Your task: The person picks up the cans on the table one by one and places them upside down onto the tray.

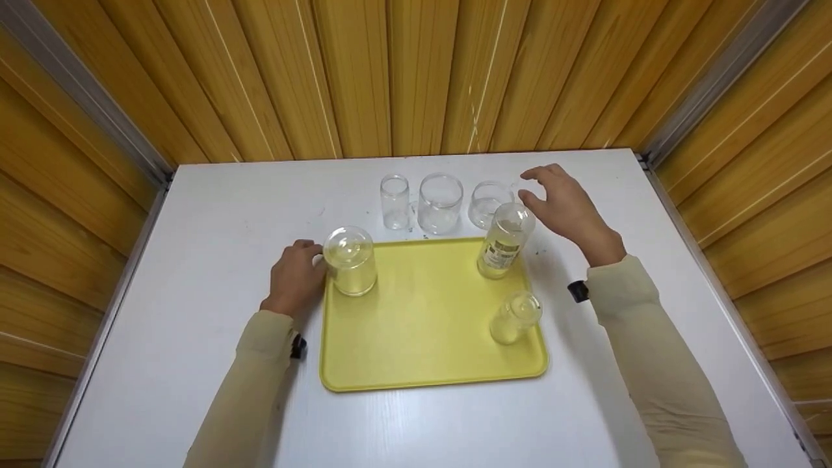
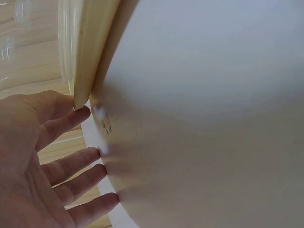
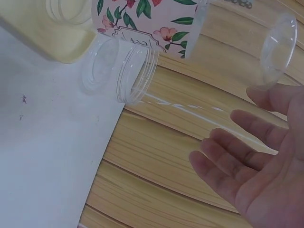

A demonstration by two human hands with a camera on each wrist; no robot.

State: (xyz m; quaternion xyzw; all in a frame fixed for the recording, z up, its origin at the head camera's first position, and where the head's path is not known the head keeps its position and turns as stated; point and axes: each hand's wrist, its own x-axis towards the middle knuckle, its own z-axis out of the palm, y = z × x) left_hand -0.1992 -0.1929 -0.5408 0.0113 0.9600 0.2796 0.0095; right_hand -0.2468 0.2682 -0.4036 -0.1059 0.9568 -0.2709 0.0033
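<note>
A yellow tray (image 1: pixel 422 325) lies on the white table. My left hand (image 1: pixel 296 276) is at its far left corner; in the left wrist view the thumb and index finger pinch the tray rim (image 2: pixel 90 52), and the other fingertips rest on the table. A wide clear jar (image 1: pixel 351 270) stands upside down on the tray beside this hand. At the tray's far right stands a tall clear bottle (image 1: pixel 502 247) with a floral label (image 3: pixel 147 21). My right hand (image 1: pixel 569 205) holds nothing, its fingers spread and loosely bent, the thumb tip right by the bottle's upper end.
A small clear jar (image 1: pixel 515 322) stands at the tray's right side. Behind the tray are a narrow glass (image 1: pixel 395 205), a wider glass (image 1: pixel 441 208) and a low glass cup (image 1: pixel 487 205). Wood-patterned panels (image 1: pixel 416 78) rise behind the table and at both sides.
</note>
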